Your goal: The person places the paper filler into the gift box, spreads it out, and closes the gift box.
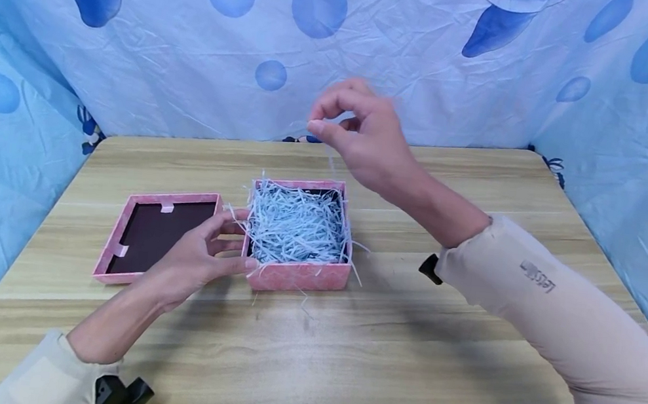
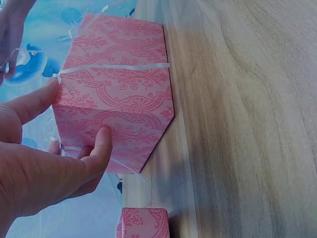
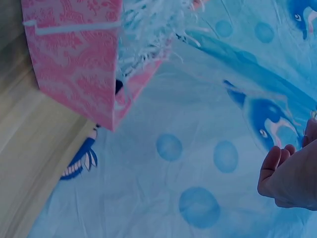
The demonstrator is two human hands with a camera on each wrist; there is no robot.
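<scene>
Pink box [image 1: 298, 275] is steadied by left hand [image 1: 199, 261] gripping its wall, while right hand [image 1: 361, 133] pinches a paper shred [image 1: 331, 160] above the filling [image 1: 294, 225].

1. We read this as a makeshift recording booth, not a real room.
2. A blue sheet [image 1: 431, 88] printed with dolphins and bubbles hangs creased on three sides, hiding all walls.
3. A small wood-grain table [image 1: 401, 368] fills the space.
4. We see no furniture or fixtures beyond that.
</scene>
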